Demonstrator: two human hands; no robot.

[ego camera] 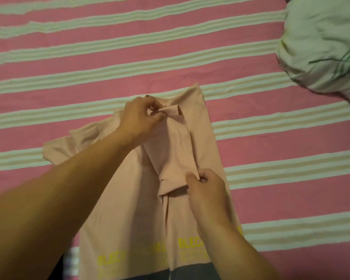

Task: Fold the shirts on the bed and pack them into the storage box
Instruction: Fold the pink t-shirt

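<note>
A pale pink shirt (129,199) with yellow lettering near its hem lies on the bed in the lower middle of the head view. Its right side is folded inward over the body, with the right sleeve (170,150) laid along the middle. My left hand (141,118) pinches the upper end of that folded sleeve near the collar. Lower down, my right hand (206,188) grips the sleeve's cuff end. The left sleeve (63,146) still spreads out flat to the left. No storage box is in view.
The bed carries a pink sheet (109,57) with pale green and white stripes. A crumpled light green quilt or pillow (321,47) sits at the upper right. A dark patch (190,273) shows at the bottom edge under the shirt's hem.
</note>
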